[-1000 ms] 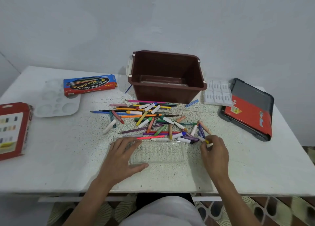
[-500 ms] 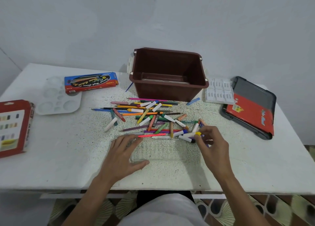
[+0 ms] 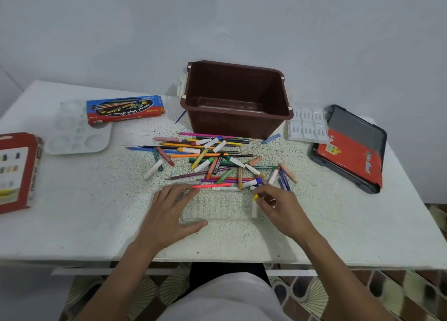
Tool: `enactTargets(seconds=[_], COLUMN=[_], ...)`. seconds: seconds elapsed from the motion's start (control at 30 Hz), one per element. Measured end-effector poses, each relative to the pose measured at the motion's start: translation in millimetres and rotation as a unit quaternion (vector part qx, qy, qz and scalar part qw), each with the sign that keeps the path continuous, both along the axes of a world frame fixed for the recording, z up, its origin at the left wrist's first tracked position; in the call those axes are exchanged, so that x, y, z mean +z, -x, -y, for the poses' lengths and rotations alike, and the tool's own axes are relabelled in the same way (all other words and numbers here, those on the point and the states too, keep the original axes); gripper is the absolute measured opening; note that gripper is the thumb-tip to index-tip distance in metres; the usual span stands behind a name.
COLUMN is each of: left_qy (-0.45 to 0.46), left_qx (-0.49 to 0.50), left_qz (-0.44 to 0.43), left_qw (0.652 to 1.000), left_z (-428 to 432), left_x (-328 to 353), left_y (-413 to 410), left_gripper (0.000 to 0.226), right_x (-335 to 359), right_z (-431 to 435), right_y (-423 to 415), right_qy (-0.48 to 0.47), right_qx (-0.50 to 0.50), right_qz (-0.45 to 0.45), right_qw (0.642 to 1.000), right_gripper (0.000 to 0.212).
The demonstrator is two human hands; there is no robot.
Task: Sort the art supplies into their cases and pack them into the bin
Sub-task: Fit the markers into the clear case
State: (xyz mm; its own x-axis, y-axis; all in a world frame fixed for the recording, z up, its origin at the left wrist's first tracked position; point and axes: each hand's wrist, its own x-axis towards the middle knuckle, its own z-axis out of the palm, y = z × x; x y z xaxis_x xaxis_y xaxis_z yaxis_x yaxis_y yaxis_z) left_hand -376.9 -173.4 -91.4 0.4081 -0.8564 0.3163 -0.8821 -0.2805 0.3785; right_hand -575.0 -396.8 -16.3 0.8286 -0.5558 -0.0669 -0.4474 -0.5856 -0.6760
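Note:
A clear ribbed plastic tray [image 3: 217, 208] lies near the table's front edge. My left hand [image 3: 171, 211] rests flat on its left end, fingers spread. My right hand [image 3: 278, 208] pinches a white marker with a yellow cap [image 3: 254, 207] and holds it upright over the tray's right end. Behind the tray sprawls a pile of markers, pencils and crayons [image 3: 212, 161]. The brown bin [image 3: 238, 98] stands behind the pile, with what looks like a clear tray inside it.
A blue and red pencil box [image 3: 124, 109] overlaps a white paint palette [image 3: 77, 134] at back left. A red box [image 3: 17, 170] sits at the left edge. On the right are a white compartment tray [image 3: 307, 124] and a black and red case [image 3: 350, 148].
My right hand picked the yellow-capped marker from the pile's right end and carried it left and down over the clear tray. My left hand stayed on the tray.

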Motion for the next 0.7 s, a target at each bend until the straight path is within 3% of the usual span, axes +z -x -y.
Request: enactTargets(seconds=[0.5,0.7], left_qy=[-0.008,0.0], left_qx=[0.0,-0.002], left_qz=[0.007,0.003], left_qw=[1.0,1.0], left_z=[-0.3,0.1], left_x=[-1.8,-1.1], left_y=[-0.4,0.3], left_gripper=[0.079,0.078], right_x=[-29.1,-37.9], right_z=[-11.8,-19.2], right_y=[1.2,5.4], right_qy=[0.074,0.104], right_qx=[-0.007,-0.003], right_qz=[-0.015,-0.003], right_qw=[0.997,0.995], right_gripper=[0.039,0.033])
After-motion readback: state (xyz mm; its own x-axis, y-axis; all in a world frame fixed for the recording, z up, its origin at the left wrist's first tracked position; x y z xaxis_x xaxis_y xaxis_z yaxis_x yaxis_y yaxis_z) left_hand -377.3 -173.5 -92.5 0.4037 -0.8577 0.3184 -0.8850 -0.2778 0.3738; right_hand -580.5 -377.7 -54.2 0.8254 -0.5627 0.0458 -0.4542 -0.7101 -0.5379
